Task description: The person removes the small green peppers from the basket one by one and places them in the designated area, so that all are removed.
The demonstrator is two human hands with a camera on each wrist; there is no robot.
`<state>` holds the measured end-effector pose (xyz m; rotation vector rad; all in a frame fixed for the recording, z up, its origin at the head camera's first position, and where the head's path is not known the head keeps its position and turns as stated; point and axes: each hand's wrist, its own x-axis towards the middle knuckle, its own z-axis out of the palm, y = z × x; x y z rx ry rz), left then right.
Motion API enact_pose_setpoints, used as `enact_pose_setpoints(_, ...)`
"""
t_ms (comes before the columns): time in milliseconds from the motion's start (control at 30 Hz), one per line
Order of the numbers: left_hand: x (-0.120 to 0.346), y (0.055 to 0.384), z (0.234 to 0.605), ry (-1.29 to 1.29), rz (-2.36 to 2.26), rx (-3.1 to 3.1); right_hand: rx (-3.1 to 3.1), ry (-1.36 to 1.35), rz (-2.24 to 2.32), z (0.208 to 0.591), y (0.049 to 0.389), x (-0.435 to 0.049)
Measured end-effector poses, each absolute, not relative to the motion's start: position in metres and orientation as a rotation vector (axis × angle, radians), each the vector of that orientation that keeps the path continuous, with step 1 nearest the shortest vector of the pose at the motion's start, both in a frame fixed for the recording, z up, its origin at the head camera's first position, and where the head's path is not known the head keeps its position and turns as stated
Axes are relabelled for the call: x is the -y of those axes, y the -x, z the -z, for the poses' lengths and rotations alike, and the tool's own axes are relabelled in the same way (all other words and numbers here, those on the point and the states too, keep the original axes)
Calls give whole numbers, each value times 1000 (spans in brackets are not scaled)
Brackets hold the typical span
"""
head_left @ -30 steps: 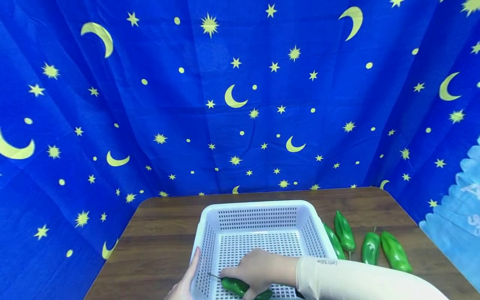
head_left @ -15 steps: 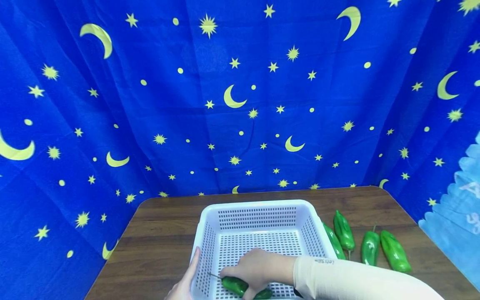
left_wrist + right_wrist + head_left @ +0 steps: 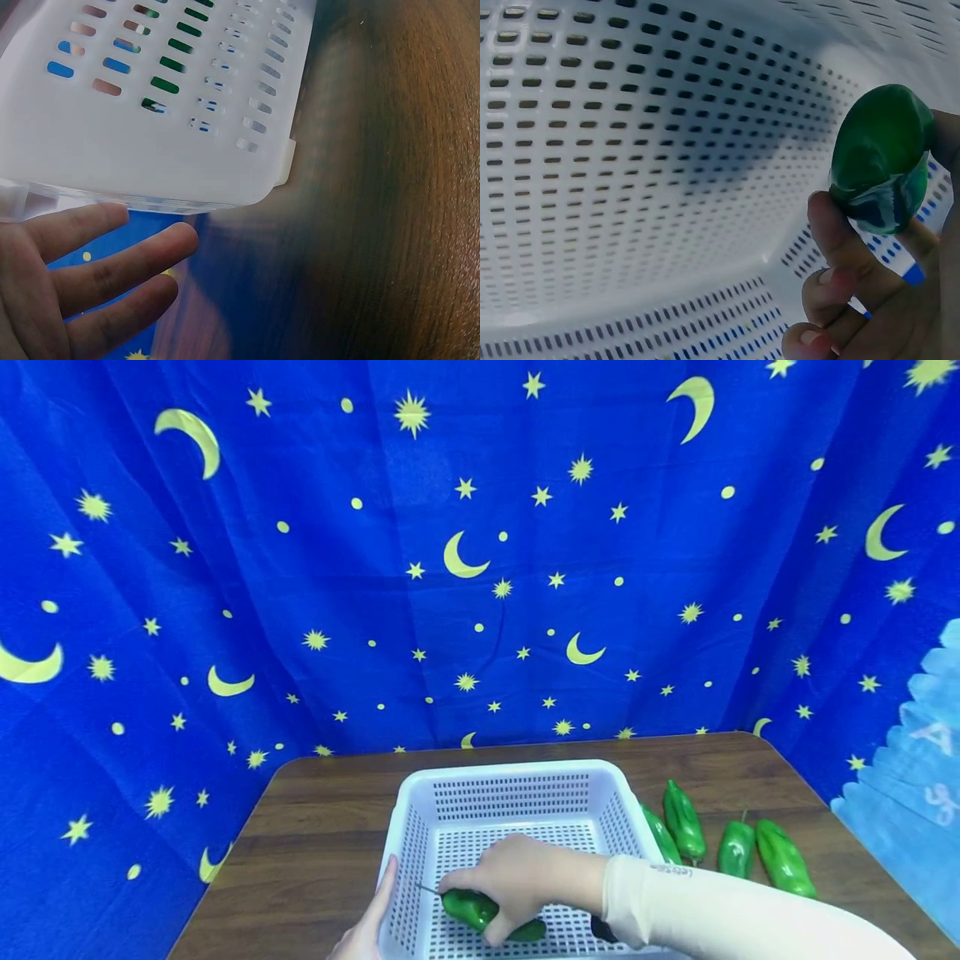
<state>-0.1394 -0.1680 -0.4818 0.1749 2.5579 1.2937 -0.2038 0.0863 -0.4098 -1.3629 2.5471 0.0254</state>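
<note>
In the head view my right hand [image 3: 517,881] holds a long green pepper [image 3: 468,910] inside the white plastic basket [image 3: 517,770], over the near part of its floor. The pepper's thin stem points left. The right wrist view shows the pepper [image 3: 885,157] end-on, pinched between the thumb and fingertips, with the perforated basket wall behind. My left hand [image 3: 367,922] lies along the basket's left side, thumb up beside the wall. In the left wrist view its fingers [image 3: 124,281] are straight and spread, right at the basket's edge.
Right of the basket, several green peppers lie on the brown wooden table [image 3: 322,835], among them one pepper [image 3: 783,857] at the far right. A dark shape [image 3: 602,930] shows in the basket beside my right sleeve. A blue star-and-moon curtain [image 3: 480,568] hangs behind the table.
My right hand has shifted slightly up in the view with the pepper, and more of the dark shape by the sleeve shows. The left hand stays at the basket's side.
</note>
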Motion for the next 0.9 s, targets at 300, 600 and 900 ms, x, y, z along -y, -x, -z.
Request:
enact_pose_setpoints(300, 166, 137, 483, -222, -1350, -2562, -2545, 1354, 181, 383, 203, -98)
enact_pose_setpoints(600, 166, 137, 483, -205, -1372, -2543, -2493, 1294, 489, 367, 206, -127)
enact_pose_setpoints(900, 168, 138, 485, -262, -1406, -2521, -2518, 1166, 652, 361, 204, -155)
